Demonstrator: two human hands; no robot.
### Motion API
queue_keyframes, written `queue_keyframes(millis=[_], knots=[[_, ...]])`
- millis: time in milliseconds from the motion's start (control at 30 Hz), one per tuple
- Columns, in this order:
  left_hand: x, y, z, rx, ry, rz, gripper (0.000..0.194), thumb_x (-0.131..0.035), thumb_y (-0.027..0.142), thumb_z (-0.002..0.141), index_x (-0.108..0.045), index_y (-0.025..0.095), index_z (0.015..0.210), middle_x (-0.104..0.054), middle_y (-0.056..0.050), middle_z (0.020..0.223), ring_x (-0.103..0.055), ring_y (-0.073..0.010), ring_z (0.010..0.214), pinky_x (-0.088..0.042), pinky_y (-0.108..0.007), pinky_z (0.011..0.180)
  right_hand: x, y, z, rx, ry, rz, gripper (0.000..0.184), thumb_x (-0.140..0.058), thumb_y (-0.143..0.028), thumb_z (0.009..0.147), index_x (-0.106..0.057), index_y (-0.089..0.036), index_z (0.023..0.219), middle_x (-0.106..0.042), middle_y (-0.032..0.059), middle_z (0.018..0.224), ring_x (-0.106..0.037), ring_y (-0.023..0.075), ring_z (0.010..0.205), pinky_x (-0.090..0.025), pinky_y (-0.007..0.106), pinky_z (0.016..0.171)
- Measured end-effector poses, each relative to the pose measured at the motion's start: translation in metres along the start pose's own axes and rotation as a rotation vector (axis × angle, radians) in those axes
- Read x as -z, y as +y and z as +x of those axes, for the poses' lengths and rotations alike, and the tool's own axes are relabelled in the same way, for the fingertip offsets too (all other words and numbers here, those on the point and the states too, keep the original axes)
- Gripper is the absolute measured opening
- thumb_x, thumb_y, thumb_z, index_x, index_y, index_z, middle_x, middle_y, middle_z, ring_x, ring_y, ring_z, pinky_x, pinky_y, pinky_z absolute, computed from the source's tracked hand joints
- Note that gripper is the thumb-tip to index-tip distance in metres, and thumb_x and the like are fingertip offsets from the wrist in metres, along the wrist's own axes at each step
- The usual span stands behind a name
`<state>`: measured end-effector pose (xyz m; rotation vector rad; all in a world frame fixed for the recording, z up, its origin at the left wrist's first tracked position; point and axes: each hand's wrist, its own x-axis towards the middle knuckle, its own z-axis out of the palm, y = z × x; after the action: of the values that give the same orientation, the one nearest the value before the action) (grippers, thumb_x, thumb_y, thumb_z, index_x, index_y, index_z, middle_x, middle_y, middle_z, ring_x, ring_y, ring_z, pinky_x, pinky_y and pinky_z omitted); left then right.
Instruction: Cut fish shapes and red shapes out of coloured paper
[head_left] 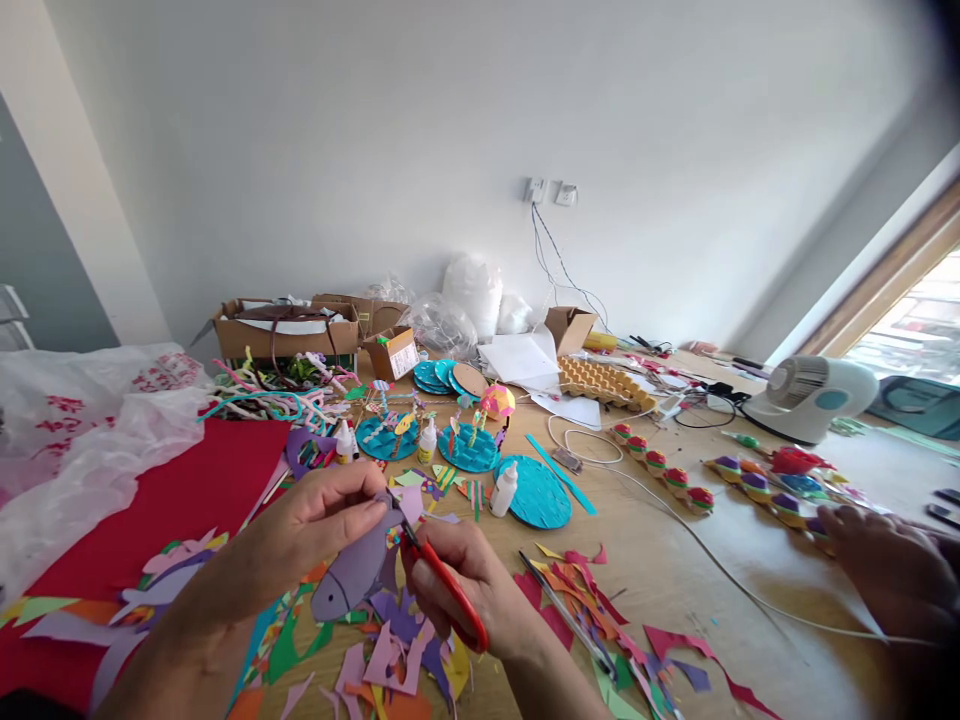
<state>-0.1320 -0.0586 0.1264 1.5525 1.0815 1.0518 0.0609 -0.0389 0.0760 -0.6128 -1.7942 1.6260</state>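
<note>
Pinched in the fingers of my left hand (319, 525) is a purple paper fish (349, 572), which hangs head down and has a drawn eye and gill line. My right hand (465, 580) grips red-handled scissors (450, 590). Their blades point up and away, right at the upper edge of the fish by my left fingertips. Whether the blades are fully closed is hard to make out. Below both hands lies a heap of coloured paper scraps (390, 655) in purple, orange and green.
White glue bottles (505, 490) stand beside blue discs (536, 492). A pen (568, 612) lies among scraps to the right. Red paper (225, 480) covers the left side. Another person's hand (885, 560) is at the right, near egg-carton strips (765, 492) and a fan (814, 398).
</note>
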Motion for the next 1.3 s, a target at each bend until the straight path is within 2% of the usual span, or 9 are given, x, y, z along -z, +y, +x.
queue_keyframes(millis=[200, 300, 533, 700, 833, 1033, 1100, 1167, 1300], knots=[[0.004, -0.002, -0.001, 0.006, 0.010, -0.011, 0.024, -0.059, 0.041, 0.085, -0.059, 0.022, 0.069, -0.048, 0.004, 0.061, -0.044, -0.0122, 0.057, -0.038, -0.021, 0.053, 0.012, -0.005, 0.000, -0.074, -0.053, -0.030, 0.061, -0.055, -0.078, 0.073, -0.046, -0.018, 0.065, -0.046, -0.0047, 0.051, -0.038, 0.0066, 0.043, -0.027, 0.019, 0.041], [0.001, -0.005, 0.001, -0.027, 0.041, -0.021, 0.023, -0.059, 0.038, 0.085, -0.060, 0.021, 0.070, -0.047, 0.005, 0.064, -0.041, -0.0111, 0.058, -0.036, -0.019, 0.052, 0.012, -0.008, 0.001, -0.059, -0.041, -0.055, 0.061, -0.054, -0.078, 0.074, -0.047, -0.018, 0.065, -0.047, -0.0037, 0.053, -0.039, 0.0073, 0.045, -0.028, 0.020, 0.042], [-0.014, 0.000, 0.004, 0.043, 0.060, -0.173, 0.024, -0.062, 0.037, 0.081, -0.057, 0.020, 0.065, -0.040, 0.007, 0.057, -0.031, -0.0088, 0.050, -0.025, -0.019, 0.043, 0.006, -0.008, 0.002, -0.018, -0.034, -0.020, 0.058, -0.055, -0.075, 0.077, -0.043, -0.019, 0.063, -0.046, -0.0037, 0.051, -0.039, 0.0076, 0.044, -0.029, 0.021, 0.044], [-0.009, -0.003, 0.005, 0.033, 0.009, -0.124, 0.024, -0.059, 0.038, 0.083, -0.054, 0.021, 0.067, -0.040, 0.008, 0.057, -0.031, -0.0083, 0.047, -0.025, -0.020, 0.042, 0.007, -0.009, 0.002, -0.021, -0.049, -0.022, 0.056, -0.055, -0.073, 0.079, -0.043, -0.019, 0.063, -0.047, -0.0034, 0.052, -0.040, 0.0082, 0.045, -0.031, 0.021, 0.045], [-0.005, -0.006, 0.006, 0.046, -0.012, -0.089, 0.023, -0.057, 0.036, 0.084, -0.051, 0.022, 0.067, -0.040, 0.008, 0.057, -0.032, -0.0087, 0.047, -0.026, -0.020, 0.043, 0.007, -0.009, 0.002, -0.009, -0.046, -0.061, 0.054, -0.054, -0.068, 0.082, -0.043, -0.019, 0.063, -0.046, -0.0034, 0.052, -0.039, 0.0079, 0.046, -0.030, 0.020, 0.045], [-0.004, 0.000, 0.006, 0.061, 0.003, 0.023, 0.023, -0.054, 0.035, 0.083, -0.049, 0.021, 0.066, -0.037, 0.008, 0.061, -0.031, -0.0098, 0.054, -0.027, -0.020, 0.047, 0.007, -0.006, 0.002, -0.036, 0.010, -0.174, 0.038, -0.058, -0.046, 0.085, -0.044, -0.019, 0.062, -0.045, -0.0040, 0.052, -0.037, 0.0085, 0.049, -0.030, 0.020, 0.046], [-0.003, -0.001, 0.005, 0.059, -0.002, 0.066, 0.023, -0.051, 0.036, 0.085, -0.050, 0.021, 0.068, -0.038, 0.007, 0.062, -0.032, -0.0102, 0.056, -0.028, -0.020, 0.049, 0.007, -0.004, 0.003, -0.048, 0.011, -0.150, 0.037, -0.059, -0.045, 0.084, -0.045, -0.019, 0.063, -0.045, -0.0040, 0.052, -0.038, 0.0086, 0.048, -0.030, 0.021, 0.046], [-0.002, -0.002, 0.004, 0.051, -0.019, 0.120, 0.022, -0.049, 0.036, 0.087, -0.051, 0.021, 0.072, -0.040, 0.007, 0.065, -0.035, -0.0109, 0.059, -0.031, -0.021, 0.052, 0.007, -0.003, 0.004, -0.061, 0.071, -0.073, 0.040, -0.059, -0.052, 0.083, -0.045, -0.020, 0.064, -0.045, -0.0043, 0.050, -0.039, 0.0090, 0.046, -0.029, 0.021, 0.044], [-0.004, -0.007, 0.006, 0.036, -0.068, 0.299, 0.023, -0.046, 0.040, 0.090, -0.053, 0.022, 0.077, -0.043, 0.006, 0.069, -0.040, -0.0126, 0.064, -0.032, -0.022, 0.056, 0.006, -0.005, 0.005, 0.038, 0.336, 0.067, 0.043, -0.063, -0.059, 0.078, -0.047, -0.020, 0.069, -0.047, -0.0048, 0.053, -0.041, 0.0101, 0.048, -0.032, 0.022, 0.047]])
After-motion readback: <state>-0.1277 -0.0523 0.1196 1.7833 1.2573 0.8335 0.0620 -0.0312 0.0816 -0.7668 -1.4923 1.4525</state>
